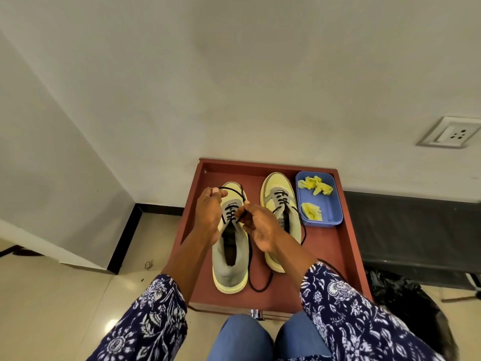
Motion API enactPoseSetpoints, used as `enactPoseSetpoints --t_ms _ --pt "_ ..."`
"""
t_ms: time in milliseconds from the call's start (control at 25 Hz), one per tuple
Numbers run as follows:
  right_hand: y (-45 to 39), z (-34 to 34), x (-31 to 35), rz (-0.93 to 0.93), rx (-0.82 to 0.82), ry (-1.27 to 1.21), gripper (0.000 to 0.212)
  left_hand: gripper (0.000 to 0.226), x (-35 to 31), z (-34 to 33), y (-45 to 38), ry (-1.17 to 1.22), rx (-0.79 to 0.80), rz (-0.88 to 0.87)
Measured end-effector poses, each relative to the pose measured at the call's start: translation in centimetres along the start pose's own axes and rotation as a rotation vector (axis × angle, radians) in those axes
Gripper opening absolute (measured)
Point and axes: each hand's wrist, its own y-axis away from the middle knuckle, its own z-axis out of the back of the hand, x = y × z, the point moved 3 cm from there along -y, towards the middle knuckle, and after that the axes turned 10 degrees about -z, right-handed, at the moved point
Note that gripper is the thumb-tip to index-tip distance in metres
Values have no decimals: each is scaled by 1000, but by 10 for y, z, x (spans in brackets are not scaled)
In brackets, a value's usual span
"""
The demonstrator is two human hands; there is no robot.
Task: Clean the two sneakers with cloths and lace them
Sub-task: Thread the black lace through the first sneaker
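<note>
Two yellow-and-grey sneakers stand side by side, toes away from me, in a red-brown tray (346,251). Over the left sneaker (230,261) my left hand (208,212) pinches one end of its black lace (251,259) above the toe. My right hand (256,226) pinches the other part of that lace at the eyelets. The rest of the lace loops down onto the tray beside the heel. The right sneaker (282,201) is partly behind my right hand, its lace trailing loose on the right. Yellow cloths (315,188) lie in a blue tub (335,204).
The tray is an open drawer with a metal knob (256,313) at its front edge, just above my knees. The blue tub stands in the tray's far right corner. A black bag (406,298) lies on the floor at right. A wall socket (451,132) is upper right.
</note>
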Motion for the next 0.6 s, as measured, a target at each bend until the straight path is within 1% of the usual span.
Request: enactPoseSetpoints --t_ms 80,160,320,440,600 --pt "5 0 -2 0 23 10 26 28 2 2 2 47 14 10" --pt "6 0 -3 -3 40 41 16 27 5 4 7 52 38 5" --pt "6 4 -4 14 77 122 20 26 2 4 19 15 61 -23" --pt "9 5 -1 23 80 83 8 26 -3 2 21 28 68 -44" --pt "14 5 9 76 83 -5 14 28 -5 3 19 46 78 -53"
